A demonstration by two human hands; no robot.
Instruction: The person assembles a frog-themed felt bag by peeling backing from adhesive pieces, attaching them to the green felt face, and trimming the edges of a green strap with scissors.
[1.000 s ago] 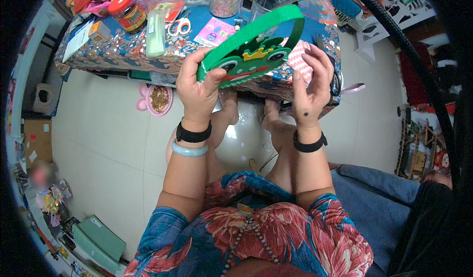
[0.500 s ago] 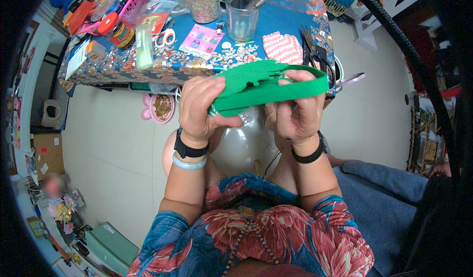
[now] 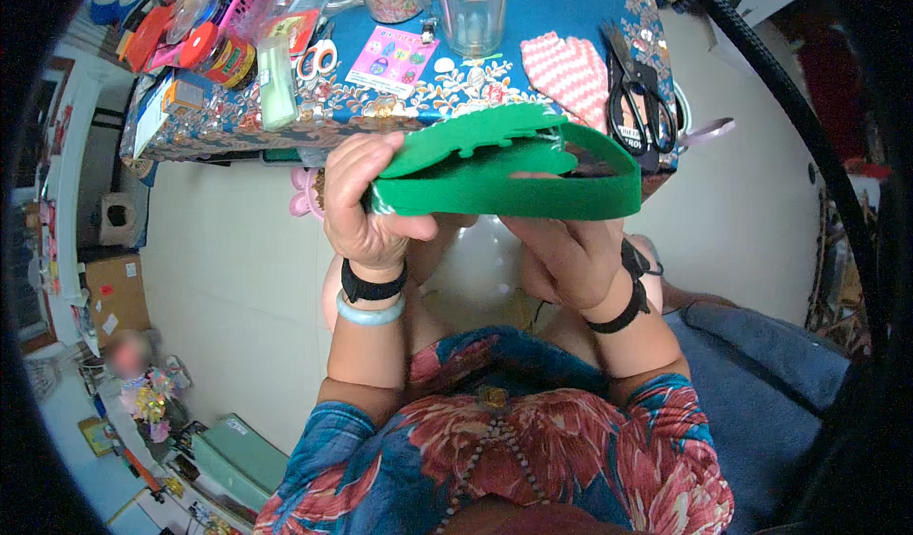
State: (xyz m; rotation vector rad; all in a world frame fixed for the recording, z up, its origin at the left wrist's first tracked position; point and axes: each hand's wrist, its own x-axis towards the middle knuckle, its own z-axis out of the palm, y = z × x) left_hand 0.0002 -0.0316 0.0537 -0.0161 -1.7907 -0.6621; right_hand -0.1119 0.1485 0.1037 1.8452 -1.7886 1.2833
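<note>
A green felt pouch point(image 3: 456, 150), with a scalloped upper piece and a broad felt strip point(image 3: 514, 197) curving round its right side, is held up before me. White stitching shows at its left corner and along its upper right edge. My left hand point(image 3: 366, 202) is closed on the left end, thumb below and fingers behind. Beneath the strip, my right hand point(image 3: 575, 254) reaches up behind the felt, a fingertip just showing in the gap. Most of its fingers are hidden, so its grip is unclear.
The blue floral table point(image 3: 533, 12) ahead bears a pink-and-white knitted piece point(image 3: 566, 69), black scissors point(image 3: 642, 107), a glass mug point(image 3: 473, 17), a pink picture card point(image 3: 388, 59), orange-handled scissors point(image 3: 319, 58) and a red-lidded jar point(image 3: 219, 55). A shiny balloon-like ball point(image 3: 475, 269) sits below my hands.
The felt pouch has turned so the gap between its scalloped piece and strip shows wider. My right hand has dropped from its upper right edge to beneath the strip. My left hand keeps its hold.
</note>
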